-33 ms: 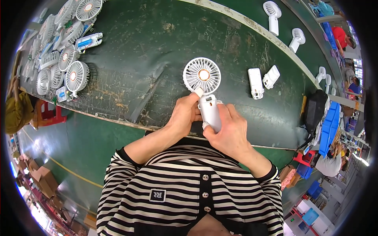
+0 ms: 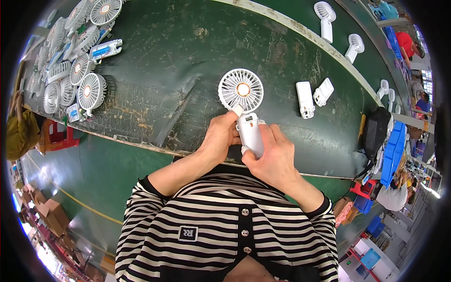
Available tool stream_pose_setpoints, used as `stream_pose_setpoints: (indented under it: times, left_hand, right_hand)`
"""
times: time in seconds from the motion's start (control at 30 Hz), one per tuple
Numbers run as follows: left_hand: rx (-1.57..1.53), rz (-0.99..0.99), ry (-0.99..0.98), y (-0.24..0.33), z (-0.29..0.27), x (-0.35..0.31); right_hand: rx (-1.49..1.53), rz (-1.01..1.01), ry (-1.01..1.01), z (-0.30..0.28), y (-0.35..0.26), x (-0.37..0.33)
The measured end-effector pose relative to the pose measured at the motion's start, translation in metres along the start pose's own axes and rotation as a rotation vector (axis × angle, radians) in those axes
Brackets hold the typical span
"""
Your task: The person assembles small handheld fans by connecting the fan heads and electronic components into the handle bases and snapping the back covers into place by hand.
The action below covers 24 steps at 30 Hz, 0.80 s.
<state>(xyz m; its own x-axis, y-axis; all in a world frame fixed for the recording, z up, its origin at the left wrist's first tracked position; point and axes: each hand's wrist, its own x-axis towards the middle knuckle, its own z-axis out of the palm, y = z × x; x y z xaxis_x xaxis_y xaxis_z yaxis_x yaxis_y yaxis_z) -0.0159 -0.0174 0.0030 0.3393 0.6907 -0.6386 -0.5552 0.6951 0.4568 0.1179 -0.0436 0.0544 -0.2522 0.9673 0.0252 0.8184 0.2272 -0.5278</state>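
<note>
A white handheld fan (image 2: pixel 241 89) with a round slatted head and an orange ring at its centre is held just over the near edge of the bench. My left hand (image 2: pixel 219 137) is closed on it, with a white-covered fingertip at the neck below the head. Around the white handle (image 2: pixel 252 139) my right hand (image 2: pixel 275 154) is closed, its thumb pressing low on the handle. A small dark window and an orange spot show near the handle's top. To the right lie two white handle covers (image 2: pixel 305 99), (image 2: pixel 323 92), apart from my hands.
A heap of fan heads (image 2: pixel 92 91) with loose blue-and-white handle parts (image 2: pixel 106 49) fills the bench's left end. Beyond the pale strip (image 2: pixel 300 29), finished fans (image 2: pixel 326 22) lie spaced out. A black bag (image 2: pixel 377 133) rests at the right end. Other people are at the far right.
The spot near the top of the handle looks brighter orange now. Both hands and the fan have stayed in place.
</note>
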Motion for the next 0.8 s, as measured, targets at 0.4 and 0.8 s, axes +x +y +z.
stream_pose_setpoints:
  times: [0.4,0.8]
  left_hand:
    - [0.165,0.036,0.036,-0.005,0.002,0.003]
    - [0.026,0.045,-0.001,0.000,-0.001,0.003]
  right_hand:
    - [-0.178,-0.079,0.038,0.008,-0.003,-0.001]
    - [0.191,0.329,-0.144,-0.003,0.017,-0.012]
